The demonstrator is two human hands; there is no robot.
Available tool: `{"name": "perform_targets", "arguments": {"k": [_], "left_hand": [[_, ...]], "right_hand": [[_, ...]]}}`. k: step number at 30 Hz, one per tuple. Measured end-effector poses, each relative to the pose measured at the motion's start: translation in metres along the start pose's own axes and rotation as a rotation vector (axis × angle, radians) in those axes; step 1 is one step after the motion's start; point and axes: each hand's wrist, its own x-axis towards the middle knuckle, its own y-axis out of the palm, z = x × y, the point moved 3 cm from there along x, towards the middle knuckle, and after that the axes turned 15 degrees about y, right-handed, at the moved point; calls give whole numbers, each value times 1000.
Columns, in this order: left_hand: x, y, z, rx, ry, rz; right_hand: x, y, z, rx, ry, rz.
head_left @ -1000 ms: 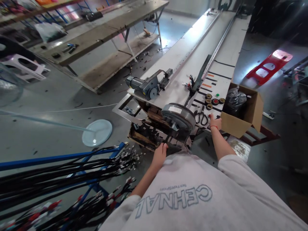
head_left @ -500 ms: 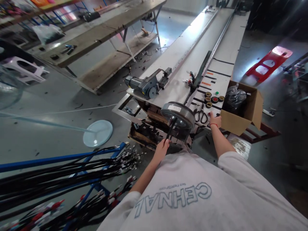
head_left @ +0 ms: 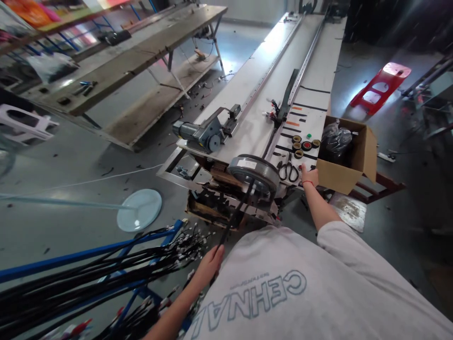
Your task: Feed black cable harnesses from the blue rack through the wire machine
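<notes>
A black cable bundle (head_left: 231, 221) runs down from the round ring-shaped machine part (head_left: 254, 171) at the bench's near end. My left hand (head_left: 213, 261) is closed around this bundle, low and left of the ring. My right hand (head_left: 309, 176) rests at the near right corner of the white bench (head_left: 314, 84), by a small red button; its fingers are partly hidden. Left of that hand lie black-handled scissors (head_left: 289, 171), and beyond them several tape rolls (head_left: 296, 147). A loom with connectors (head_left: 274, 111) lies farther up the bench.
An open cardboard box (head_left: 341, 174) adjoins the bench's right side. A grey motor (head_left: 198, 134) sits at the near left corner. Cables hang on a blue rack (head_left: 88, 246) at lower left, near a pale round base (head_left: 139, 210).
My left hand has moved down and left, away from the ring, with a longer stretch of the cable bundle now showing. My right hand stays at the bench corner. The view has shifted slightly.
</notes>
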Motion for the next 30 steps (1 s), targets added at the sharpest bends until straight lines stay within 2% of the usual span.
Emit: {"name": "perform_targets", "arguments": {"k": [2, 5, 10, 20, 23, 24, 26, 28, 29, 30], "left_hand": [[-11, -1, 3, -42, -10, -67], [-11, 2, -10, -53, 63, -111], [8, 11, -36, -88, 85, -37], [40, 39, -59, -250, 27, 38], [48, 39, -69, -201, 63, 60], [48, 36, -72, -133, 87, 99], [44, 25, -72, 64, 104, 270], [37, 13, -63, 272, 18, 492], [35, 7, -56, 359, -37, 553], [35, 3, -48, 431, -78, 552]], "right_hand": [[0, 0, 0, 1, 1, 0], [2, 3, -1, 6, 3, -5], [6, 6, -3, 4, 2, -7], [5, 6, -3, -8, -3, 0], [7, 7, -4, -21, -6, 3], [7, 8, -5, -22, -7, 4], [6, 8, -5, -20, -7, 7], [5, 7, -5, -18, -7, 15], [4, 7, -5, -18, -7, 19], [4, 6, -5, -20, -8, 23]]}}
